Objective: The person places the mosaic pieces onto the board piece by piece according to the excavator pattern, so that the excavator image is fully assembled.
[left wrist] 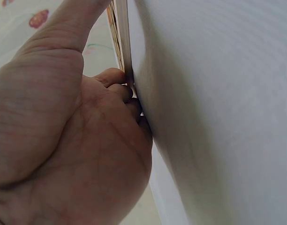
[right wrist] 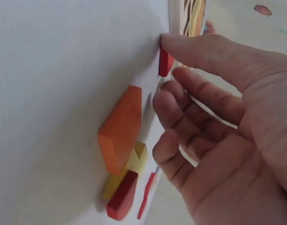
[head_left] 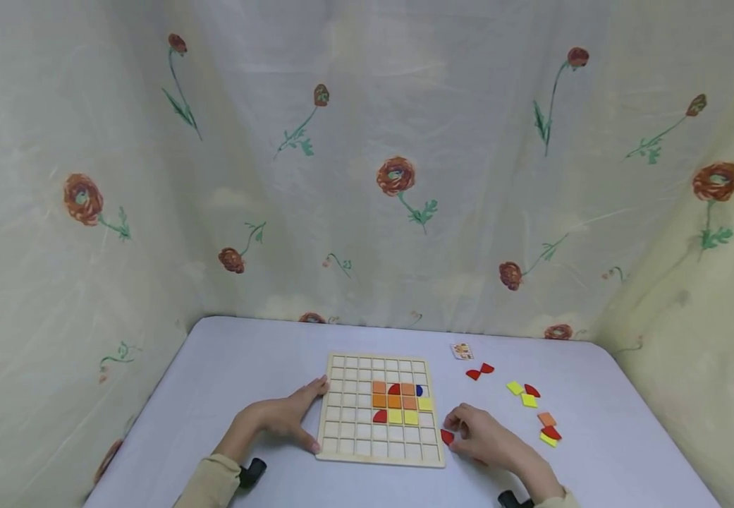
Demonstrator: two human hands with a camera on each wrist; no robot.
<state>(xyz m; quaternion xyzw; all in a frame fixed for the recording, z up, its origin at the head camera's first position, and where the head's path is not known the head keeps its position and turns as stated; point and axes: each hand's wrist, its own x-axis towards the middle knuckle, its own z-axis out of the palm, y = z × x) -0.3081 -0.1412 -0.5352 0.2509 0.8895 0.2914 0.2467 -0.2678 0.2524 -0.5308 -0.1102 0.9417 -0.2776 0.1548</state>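
Note:
A wooden grid board (head_left: 341,411) lies on the table with orange, yellow, red and blue tiles in some of its squares. My left hand (head_left: 287,416) rests at the board's left edge, thumb near the lower corner and fingers spread farther up; the left wrist view shows the palm (left wrist: 96,154) against that side. Right of the board, my right hand (head_left: 484,436) pinches a red quarter-circle tile (head_left: 447,437) between thumb and index finger. In the right wrist view, the thumb touches one end of this red tile (right wrist: 165,61), with the other fingers loosely bent.
Loose tiles lie to the right: two red ones (head_left: 481,372), yellow squares (head_left: 515,388) beside a red piece, and an orange tile (head_left: 547,419) near red and yellow ones. A small printed card (head_left: 462,351) lies behind the board. Flowered cloth (head_left: 367,282) hangs around the table.

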